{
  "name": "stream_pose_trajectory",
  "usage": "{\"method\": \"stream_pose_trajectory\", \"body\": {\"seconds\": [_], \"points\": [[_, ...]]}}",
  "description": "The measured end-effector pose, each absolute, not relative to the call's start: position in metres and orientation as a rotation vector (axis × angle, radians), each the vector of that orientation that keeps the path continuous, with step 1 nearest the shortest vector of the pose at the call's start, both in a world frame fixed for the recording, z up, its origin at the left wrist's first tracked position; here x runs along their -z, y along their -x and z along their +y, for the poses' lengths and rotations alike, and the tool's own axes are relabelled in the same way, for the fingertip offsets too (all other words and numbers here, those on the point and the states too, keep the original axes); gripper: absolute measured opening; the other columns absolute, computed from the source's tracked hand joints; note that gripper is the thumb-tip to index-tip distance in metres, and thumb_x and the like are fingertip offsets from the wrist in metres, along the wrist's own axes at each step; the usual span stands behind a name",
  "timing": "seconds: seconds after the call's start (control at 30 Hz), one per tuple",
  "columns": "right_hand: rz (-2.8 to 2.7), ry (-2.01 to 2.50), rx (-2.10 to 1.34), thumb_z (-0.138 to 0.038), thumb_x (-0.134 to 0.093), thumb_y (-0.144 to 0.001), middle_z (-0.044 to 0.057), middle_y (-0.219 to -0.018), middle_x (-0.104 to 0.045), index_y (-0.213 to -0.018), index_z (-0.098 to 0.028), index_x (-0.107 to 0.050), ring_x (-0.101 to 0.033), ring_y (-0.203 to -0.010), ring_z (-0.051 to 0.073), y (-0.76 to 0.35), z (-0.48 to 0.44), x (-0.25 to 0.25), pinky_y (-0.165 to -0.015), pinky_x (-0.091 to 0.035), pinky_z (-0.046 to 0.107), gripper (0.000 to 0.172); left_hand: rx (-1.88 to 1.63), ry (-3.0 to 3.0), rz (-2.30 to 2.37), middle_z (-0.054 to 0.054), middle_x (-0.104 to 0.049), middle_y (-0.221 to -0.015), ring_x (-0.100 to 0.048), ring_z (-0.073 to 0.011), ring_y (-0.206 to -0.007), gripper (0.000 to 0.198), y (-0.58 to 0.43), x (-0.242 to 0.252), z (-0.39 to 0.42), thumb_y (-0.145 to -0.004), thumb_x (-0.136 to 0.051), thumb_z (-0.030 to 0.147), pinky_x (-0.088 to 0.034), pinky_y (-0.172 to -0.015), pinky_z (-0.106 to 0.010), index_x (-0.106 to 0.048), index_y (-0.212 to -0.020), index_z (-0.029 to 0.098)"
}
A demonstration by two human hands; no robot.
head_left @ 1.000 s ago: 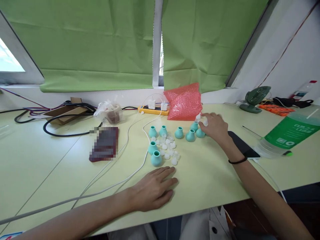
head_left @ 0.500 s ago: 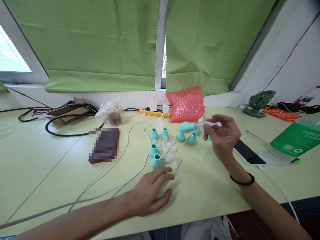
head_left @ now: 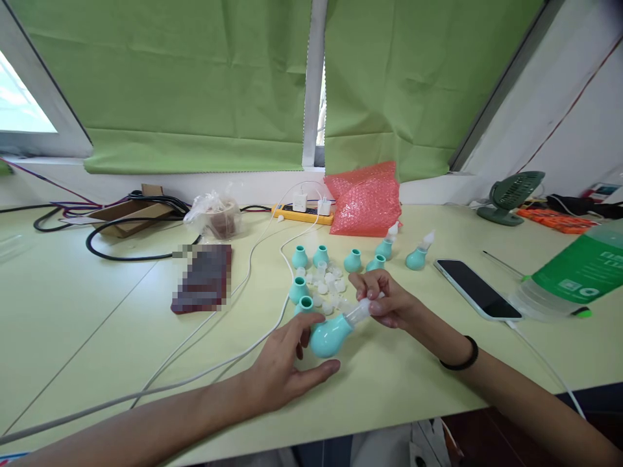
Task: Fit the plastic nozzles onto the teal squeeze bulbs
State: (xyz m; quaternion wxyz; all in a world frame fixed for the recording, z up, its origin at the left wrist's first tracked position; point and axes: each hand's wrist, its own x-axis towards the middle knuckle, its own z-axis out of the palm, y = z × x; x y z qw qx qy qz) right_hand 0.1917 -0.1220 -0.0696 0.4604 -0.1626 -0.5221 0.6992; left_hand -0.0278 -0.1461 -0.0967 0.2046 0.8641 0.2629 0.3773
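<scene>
My right hand [head_left: 387, 299] pinches the whitish nozzle end of a bulb nasal aspirator [head_left: 331, 336], which is tilted with its teal bulb toward my left hand. My left hand [head_left: 287, 360] is open, thumb and fingers spread around the bulb; whether a fingertip touches it I cannot tell. Behind my left fingers stands an open-necked teal bulb [head_left: 305, 305], partly hidden. Several more such bulbs [head_left: 353, 261] stand upright farther back. Small translucent caps and tips [head_left: 321, 285] lie loose among them. Two aspirators with nozzles fitted, one nearer the bubble wrap [head_left: 384, 248] and one aspirator [head_left: 416, 258] to its right, stand leaning slightly.
A red bubble-wrap pouch [head_left: 367, 204] lies by the yellow power strip [head_left: 311, 216]. White cables [head_left: 248, 357] cross the table on the left, near a blurred dark phone-shaped item [head_left: 202, 279]. To the right are a phone [head_left: 477, 288], a green-labelled bottle [head_left: 574, 266] and a fan [head_left: 511, 194].
My right hand has brought the aspirator from the back right down toward my left hand. My left hand has stayed nearly in place, its thumb and fingers now around the bulb.
</scene>
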Motion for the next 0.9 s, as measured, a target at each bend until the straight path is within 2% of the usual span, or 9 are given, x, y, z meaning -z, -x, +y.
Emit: {"method": "stream_pose_trajectory", "body": {"seconds": [0.13, 0.23, 0.3, 0.4, 0.47, 0.53, 0.67, 0.77, 0.9], "points": [[-1.29, 0.307, -1.881, -0.003, -0.064, -0.059, -0.004, -0.071, -0.053, -0.059, -0.013, -0.054, -0.048, -0.032, -0.001, -0.181, -0.125, 0.08, -0.024, -0.035, 0.007, 0.014, -0.891, -2.655, 0.634, -0.002, -0.054, -0.067, -0.052, -0.0136, -0.055, 0.046, 0.026, 0.093, -0.149, -0.068, -0.053, 0.041, -0.043, -0.049, -0.023, -0.041, -0.104, 0.015], [-1.23, 0.215, -1.979, -0.006, -0.066, -0.058, -0.005, -0.069, -0.052, -0.059, -0.013, -0.052, -0.046, -0.033, -0.001, -0.176, -0.124, 0.091, -0.023, -0.033, 0.006, 0.015, -0.753, -2.74, 0.501, -0.002, -0.053, -0.059, -0.051, -0.0144, -0.051, 0.031, 0.025, 0.091, -0.149, -0.069, -0.048, 0.036, -0.04, -0.046, -0.023, -0.049, -0.089, 0.013], [-1.151, 0.176, -2.018, -0.011, -0.066, -0.059, -0.006, -0.065, -0.05, -0.058, -0.013, -0.05, -0.042, -0.031, -0.002, -0.174, -0.123, 0.095, -0.021, -0.028, 0.005, 0.017, -0.676, -2.723, 0.479, -0.002, -0.053, -0.059, -0.051, -0.0141, -0.052, 0.024, 0.025, 0.09, -0.148, -0.071, -0.046, 0.032, -0.04, -0.047, -0.022, -0.048, -0.086, 0.013], [-1.03, 0.195, -2.045, -0.019, -0.064, -0.064, -0.008, -0.057, -0.047, -0.055, -0.014, -0.043, -0.028, -0.023, -0.005, -0.175, -0.121, 0.094, -0.019, -0.021, 0.006, 0.023, -0.638, -2.731, 0.453, -0.005, -0.058, -0.073, -0.056, -0.0154, -0.062, 0.029, 0.026, 0.089, -0.147, -0.074, -0.045, 0.03, -0.043, -0.054, -0.022, -0.041, -0.099, 0.014], [-1.004, 0.327, -1.98, -0.023, -0.062, -0.066, -0.009, -0.054, -0.047, -0.053, -0.013, -0.042, -0.025, -0.022, -0.006, -0.175, -0.12, 0.089, -0.02, -0.021, 0.006, 0.026, -0.644, -2.753, 0.415, -0.007, -0.059, -0.082, -0.057, -0.017, -0.068, 0.039, 0.028, 0.09, -0.148, -0.074, -0.045, 0.029, -0.045, -0.059, -0.024, -0.034, -0.109, 0.016], [-1.06, 0.561, -1.771, -0.024, -0.063, -0.066, -0.007, -0.057, -0.051, -0.055, -0.014, -0.046, -0.035, -0.026, -0.004, -0.173, -0.12, 0.083, -0.024, -0.028, 0.007, 0.023, -0.675, -2.73, 0.432, -0.007, -0.059, -0.084, -0.058, -0.0181, -0.07, 0.046, 0.029, 0.09, -0.148, -0.072, -0.046, 0.028, -0.045, -0.061, -0.025, -0.028, -0.113, 0.017], [-1.373, 0.982, -1.012, -0.022, -0.066, -0.062, 0.0, -0.067, -0.059, -0.069, -0.015, -0.059, -0.053, -0.044, 0.007, -0.168, -0.118, 0.085, -0.039, -0.045, 0.018, 0.012, -0.697, -2.602, 0.57, -0.004, -0.057, -0.08, -0.056, -0.0168, -0.066, 0.045, 0.03, 0.087, -0.148, -0.067, -0.043, 0.02, -0.044, -0.061, -0.026, -0.03, -0.11, 0.018], [-1.633, 1.072, -0.539, -0.021, -0.063, -0.064, 0.004, -0.075, -0.061, -0.078, -0.016, -0.063, -0.056, -0.054, 0.011, -0.167, -0.115, 0.094, -0.049, -0.05, 0.024, 0.015, -0.734, -2.538, 0.592, -0.003, -0.053, -0.074, -0.052, -0.016, -0.063, 0.037, 0.029, 0.085, -0.148, -0.059, -0.041, 0.015, -0.042, -0.058, -0.026, -0.038, -0.096, 0.018], [-1.795, 1.028, -0.263, -0.019, -0.058, -0.068, 0.005, -0.077, -0.062, -0.092, -0.018, -0.061, -0.056, -0.06, 0.012, -0.168, -0.111, 0.102, -0.052, -0.051, 0.025, 0.023, -0.841, -2.523, 0.61, -0.002, -0.05, -0.071, -0.05, -0.0156, -0.062, 0.033, 0.027, 0.085, -0.148, -0.053, -0.042, 0.013, -0.041, -0.056, -0.026, -0.041, -0.086, 0.017]]}}
